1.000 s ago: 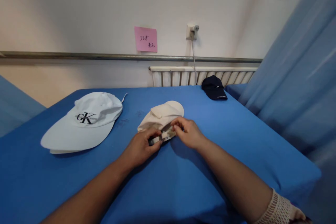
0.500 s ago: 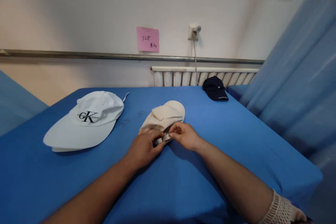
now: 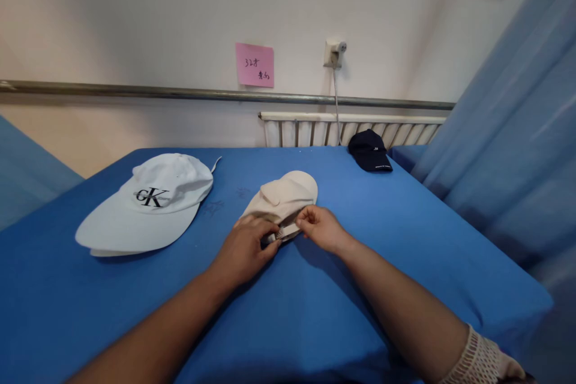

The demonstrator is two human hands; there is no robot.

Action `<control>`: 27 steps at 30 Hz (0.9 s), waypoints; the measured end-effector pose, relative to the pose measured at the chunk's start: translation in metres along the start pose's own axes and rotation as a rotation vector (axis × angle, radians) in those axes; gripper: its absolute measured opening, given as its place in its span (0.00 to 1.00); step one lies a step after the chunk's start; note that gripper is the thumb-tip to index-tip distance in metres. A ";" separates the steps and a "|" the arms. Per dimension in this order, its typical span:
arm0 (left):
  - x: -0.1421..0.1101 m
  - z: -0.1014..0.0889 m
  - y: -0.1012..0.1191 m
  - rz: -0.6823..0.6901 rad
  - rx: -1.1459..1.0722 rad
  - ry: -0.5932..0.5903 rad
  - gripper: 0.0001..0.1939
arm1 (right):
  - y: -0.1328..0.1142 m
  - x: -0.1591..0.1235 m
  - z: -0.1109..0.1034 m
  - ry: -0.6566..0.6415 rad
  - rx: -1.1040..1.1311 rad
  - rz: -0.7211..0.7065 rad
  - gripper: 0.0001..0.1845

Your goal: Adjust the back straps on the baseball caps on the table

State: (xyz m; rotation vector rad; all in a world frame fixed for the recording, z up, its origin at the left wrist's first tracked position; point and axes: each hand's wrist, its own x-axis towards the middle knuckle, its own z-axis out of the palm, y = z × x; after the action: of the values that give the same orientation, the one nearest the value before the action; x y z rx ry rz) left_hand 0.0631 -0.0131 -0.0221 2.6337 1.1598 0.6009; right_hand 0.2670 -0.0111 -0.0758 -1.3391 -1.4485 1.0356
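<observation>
A beige cap (image 3: 283, 195) lies folded in the middle of the blue table (image 3: 315, 312), its back strap towards me. My left hand (image 3: 245, 249) is closed with its fingertips pinching the strap and buckle at the cap's near edge. From the right, my right hand (image 3: 321, 228) pinches the same strap, thumb and fingers pressed together. The two hands almost touch over the buckle.
A white cap with a black logo (image 3: 144, 204) rests on the table's left. A dark navy cap (image 3: 369, 151) sits at the far right corner by a radiator (image 3: 315, 129). A pink note (image 3: 254, 65) is on the wall. Blue curtain (image 3: 517, 132) hangs on the right.
My hands have drawn closer together on the strap and moved slightly towards the cap. The buckle that showed between them a second ago is now mostly covered by my fingers.
</observation>
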 end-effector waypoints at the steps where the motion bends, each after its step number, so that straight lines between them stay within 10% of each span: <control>1: 0.000 -0.001 -0.001 -0.009 0.002 -0.004 0.08 | 0.000 0.000 -0.002 0.035 -0.053 -0.002 0.05; 8: 0.000 -0.005 -0.003 -0.069 -0.036 0.023 0.10 | -0.021 -0.013 -0.003 -0.162 -0.172 0.204 0.13; 12: -0.001 -0.007 -0.004 -0.069 -0.078 0.046 0.09 | -0.033 -0.027 0.002 0.025 -0.493 -0.170 0.04; 18: -0.001 -0.013 0.001 -0.056 -0.099 0.061 0.08 | -0.039 -0.037 0.006 0.096 -0.708 -0.718 0.24; 27: -0.003 -0.014 0.003 -0.060 -0.105 0.031 0.07 | -0.027 -0.025 0.021 0.056 -0.783 -0.859 0.13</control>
State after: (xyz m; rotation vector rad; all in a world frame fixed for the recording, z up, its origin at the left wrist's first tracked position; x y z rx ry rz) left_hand 0.0568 -0.0171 -0.0095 2.5019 1.1777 0.6737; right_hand 0.2403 -0.0380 -0.0568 -1.0034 -2.1945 -0.1565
